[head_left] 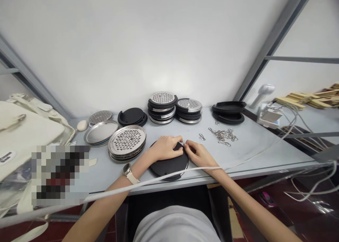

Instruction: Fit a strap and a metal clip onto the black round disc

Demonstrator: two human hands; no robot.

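A black round disc [169,166] with a thin silvery rim lies near the front edge of the table. My left hand [165,148] rests across its top, thumb and forefinger closing on its upper right rim. At that same rim, the fingers of my right hand [197,153] are pinched together. A small pale, shiny bit shows between the two hands' fingertips, too small to name. To the right lies a loose pile of silver wire hook clips [225,135], with a single clip [202,136] apart from it.
Stacked round graters [127,141] and plain metal discs [102,131] stand at left. Further back are black discs [132,116], two grater stacks [162,107] [189,109] and black rings [229,113]. A white cable [159,178] crosses in front. A cream bag [34,129] sits far left.
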